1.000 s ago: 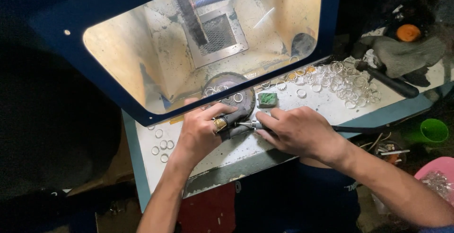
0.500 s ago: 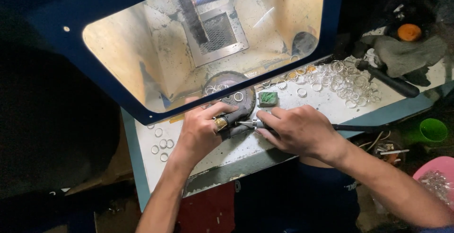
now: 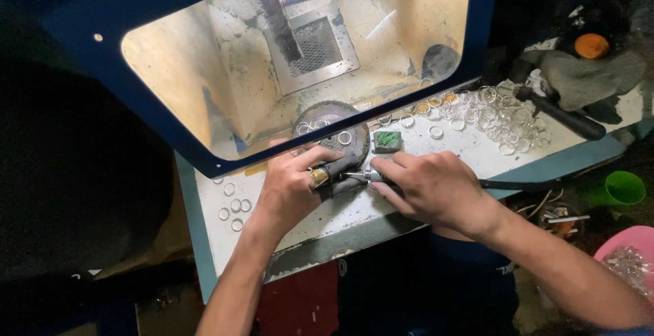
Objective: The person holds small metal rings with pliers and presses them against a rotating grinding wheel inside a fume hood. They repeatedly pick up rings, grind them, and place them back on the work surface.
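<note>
Dusty and pale, the workbench top (image 3: 422, 210) sits in front of a blue dust-collection hood (image 3: 170, 131) whose lit inside shows a metal grille (image 3: 315, 44) at the back. Just before the hood opening lies a round dark pad (image 3: 334, 128) with a few metal rings on it, probably placed there so that dust is pulled into the hood.

Right of the pad, beside it, is a small green block (image 3: 387, 140), and further right a heap of thin metal rings (image 3: 494, 114) waits within reach. More loose rings (image 3: 234, 206) lie left of the pad.

The left hand (image 3: 289, 189) is closed around a dark tapered holder carrying a gold-coloured ring (image 3: 319, 176), just below the pad; the grip looks firm, likely to steady the ring. The right hand (image 3: 429, 187) is closed on a slim rotary handpiece (image 3: 364, 176), its tip meeting the ring, with the black cable (image 3: 538, 185) running off to the right. Both hands rest low on the bench, near each other.
</note>
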